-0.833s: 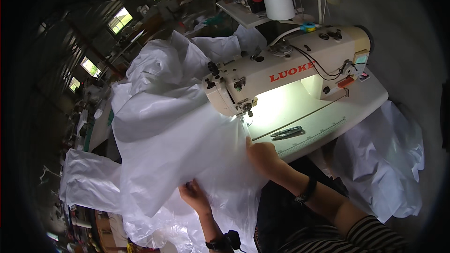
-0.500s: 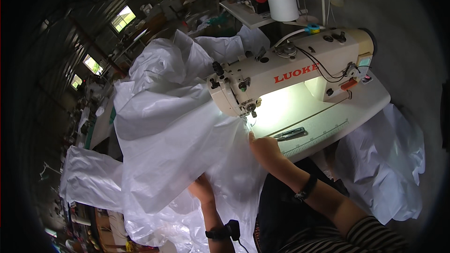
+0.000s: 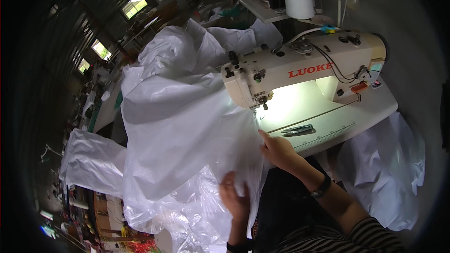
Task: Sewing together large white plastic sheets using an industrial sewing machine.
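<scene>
A large white plastic-like sheet [image 3: 173, 131] hangs in folds over the left of a white sewing machine [image 3: 262, 72], its right edge running under the needle. My right hand [image 3: 280, 152] is at that edge, just nearer than the needle. Its index finger points forward, and finger and thumb close on the sheet's border. Nearer and to the left, my left hand [image 3: 236, 200] is smeared by motion over the sheet. Its fingers look apart and hold nothing I can see. Thread snips [image 3: 297, 130] lie on the machine bed, right of my right hand.
A white thread cone [image 3: 298, 3] stands behind the machine on another table [image 3: 262, 11]. More white sheeting [image 3: 382, 168] hangs at the right below the bed. A ruler scale [image 3: 328, 138] runs along the bed's near edge. Cluttered shelving [image 3: 101, 213] is at lower left.
My left hand has come out from the sheet's fold, moved right and let go. My right hand has drawn slightly nearer, away from the needle. The whole view has shifted.
</scene>
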A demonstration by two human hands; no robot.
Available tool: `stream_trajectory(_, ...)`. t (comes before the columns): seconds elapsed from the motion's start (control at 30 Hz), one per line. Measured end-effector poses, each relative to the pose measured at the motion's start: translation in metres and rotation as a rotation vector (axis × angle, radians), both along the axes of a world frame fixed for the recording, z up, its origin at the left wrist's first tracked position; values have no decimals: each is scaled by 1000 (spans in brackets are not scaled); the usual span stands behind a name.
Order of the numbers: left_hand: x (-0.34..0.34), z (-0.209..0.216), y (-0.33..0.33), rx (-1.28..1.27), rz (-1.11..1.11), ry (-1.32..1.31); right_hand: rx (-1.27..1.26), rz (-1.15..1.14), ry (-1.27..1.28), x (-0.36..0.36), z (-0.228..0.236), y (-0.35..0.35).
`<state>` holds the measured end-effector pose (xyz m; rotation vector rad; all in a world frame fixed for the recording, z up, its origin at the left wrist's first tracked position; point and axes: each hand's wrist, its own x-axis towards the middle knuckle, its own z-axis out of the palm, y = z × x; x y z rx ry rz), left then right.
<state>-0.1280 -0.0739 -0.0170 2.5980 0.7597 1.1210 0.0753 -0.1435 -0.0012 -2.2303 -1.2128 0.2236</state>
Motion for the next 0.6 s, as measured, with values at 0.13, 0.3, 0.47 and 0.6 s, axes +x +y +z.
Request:
stream_trajectory(0.13,-5,-65,-51,-176,71,133,419,126,1015,-45,-8,-48)
stream_trajectory(0.3,-43,-102,-15,-410,171,102,189,257,1037,-59,-21,-70)
stream_trajectory(0.47,-101,-20,-11,-908,142,-447,13,408,751,-53,-37,-37)
stream_trajectory(0.6,-93,63,-12,-413,-229,-68,220,806,899,-87,-76,60)
